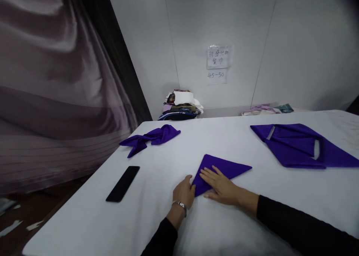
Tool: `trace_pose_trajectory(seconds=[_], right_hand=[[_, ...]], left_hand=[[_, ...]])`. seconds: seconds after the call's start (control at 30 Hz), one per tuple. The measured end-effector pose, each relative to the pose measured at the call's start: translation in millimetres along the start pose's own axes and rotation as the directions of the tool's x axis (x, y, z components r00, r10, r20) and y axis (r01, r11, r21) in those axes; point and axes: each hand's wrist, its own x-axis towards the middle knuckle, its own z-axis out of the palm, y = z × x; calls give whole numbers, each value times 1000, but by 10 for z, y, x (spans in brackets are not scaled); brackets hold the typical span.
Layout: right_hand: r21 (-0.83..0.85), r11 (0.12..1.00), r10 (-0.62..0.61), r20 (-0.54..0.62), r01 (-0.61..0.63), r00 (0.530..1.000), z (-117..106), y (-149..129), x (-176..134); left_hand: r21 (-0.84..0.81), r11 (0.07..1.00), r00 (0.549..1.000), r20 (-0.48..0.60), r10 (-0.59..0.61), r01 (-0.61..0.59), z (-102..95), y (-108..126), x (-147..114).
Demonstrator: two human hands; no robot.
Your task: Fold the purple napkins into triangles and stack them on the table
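Observation:
A purple cloth napkin (230, 167), folded into a flat triangle, lies on the white-covered table in front of me. My right hand (223, 186) rests flat on its near side, fingers stretched out and a little apart. At the napkin's left edge my left hand (183, 193) is closed, its thumb and curled fingertips against the edge; its grip is partly hidden. A bracelet (181, 206) circles my left wrist.
On the table (151, 226), a crumpled purple cloth (159, 135) and a black phone (123, 183) lie left. A larger, loosely folded purple cloth (297, 147) lies right. Stacked cloths (182, 106) stand beyond the far edge. Handwritten paper (218, 57) hangs on the wall.

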Motion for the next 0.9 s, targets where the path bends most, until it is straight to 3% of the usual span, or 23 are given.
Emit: trace_pose_trajectory(seconds=[0.13,0.27,0.47,0.57,0.63,0.73,0.8,0.9], right_hand=[[-16,1000,19,45,-18,999,118,-150,-113],[-48,996,72,0,-72,997,211,-246,-143],[-54,991,118,-55,-121,992,380,-363,-197],[-50,990,131,-56,-134,990,437,-377,-238],[-44,992,116,-54,-118,992,447,-387,-267],[-2,995,102,-56,-102,993,410,-428,-311],[64,993,108,-61,-104,992,356,-471,-345],[232,968,114,-64,-97,991,247,-527,-408]], left_hand=[[-110,994,999,28,-22,25,13,21,-44],[-246,968,999,38,-34,42,62,26,-120],[-524,849,997,74,-32,66,181,40,-270],[-584,809,992,129,7,71,153,26,-321],[-547,837,994,105,41,23,84,6,-311],[-449,884,992,-43,123,-129,-26,-4,-216],[-416,871,965,-117,235,-262,-52,15,-121],[-349,822,892,-124,435,-450,-4,56,4]])
